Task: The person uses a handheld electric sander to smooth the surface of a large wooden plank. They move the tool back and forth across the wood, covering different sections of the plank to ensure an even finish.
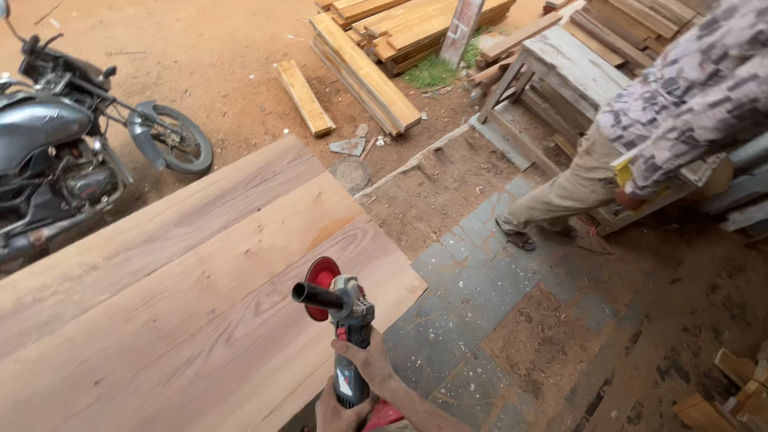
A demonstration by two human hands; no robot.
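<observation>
An angle grinder (352, 320) with a red disc (320, 284) and a black side handle hangs over the near right part of a broad panel of joined wooden planks (184, 272). My right hand (366, 360) grips the middle of the grinder's body, with my forearm coming in from the lower right. My left hand (340, 414) is closed around the grinder's rear end at the bottom edge of the view. No hand is on the side handle, which sticks out to the left. Whether the disc touches the wood cannot be told.
A motorcycle (64, 152) stands at the left on bare earth. Another person (640, 136) in a patterned shirt leans over a wooden frame at the right. Stacked planks (400, 32) lie at the back, and stone paving (496, 304) is beside the panel.
</observation>
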